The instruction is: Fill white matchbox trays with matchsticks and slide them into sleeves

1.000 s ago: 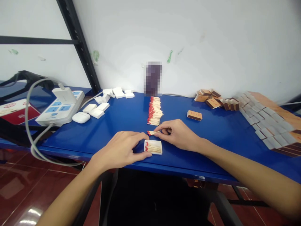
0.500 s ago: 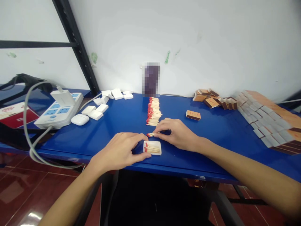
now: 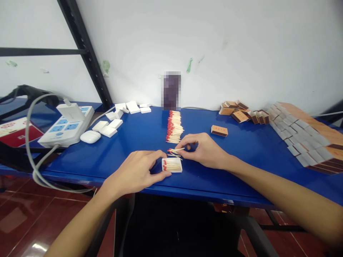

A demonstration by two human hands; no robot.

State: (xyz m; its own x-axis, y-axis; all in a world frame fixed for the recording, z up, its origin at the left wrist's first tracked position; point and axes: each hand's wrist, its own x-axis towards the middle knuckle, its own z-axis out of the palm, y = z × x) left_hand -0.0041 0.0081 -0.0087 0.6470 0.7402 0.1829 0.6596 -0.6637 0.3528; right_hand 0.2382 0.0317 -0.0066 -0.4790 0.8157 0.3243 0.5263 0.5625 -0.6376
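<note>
My left hand [image 3: 144, 167] grips the left end of a white matchbox tray [image 3: 180, 171] between thumb and fingers. Red-headed matches [image 3: 173, 166] lie side by side inside it. Just beyond the tray, my right hand [image 3: 198, 150] pinches a few matches [image 3: 174, 150], their red heads pointing left. Under those fingertips, a couple of loose matches [image 3: 174, 156] rest on the blue table between tray and hand. Farther back stands a long pile of matches [image 3: 174, 126], heads to the left.
A closed matchbox [image 3: 219, 130] lies right of the match pile. Several matchbox sleeves [image 3: 240, 116] and a large stack of matchboxes [image 3: 305, 142] fill the right. White trays [image 3: 108, 131], an earbud case [image 3: 90, 136] and a power strip [image 3: 66, 125] with cables sit left on the blue table [image 3: 139, 135].
A couple of matches now lie loose on the table below my right fingertips. My right hand still pinches a few matches, slightly raised. My left hand keeps hold of the tray.
</note>
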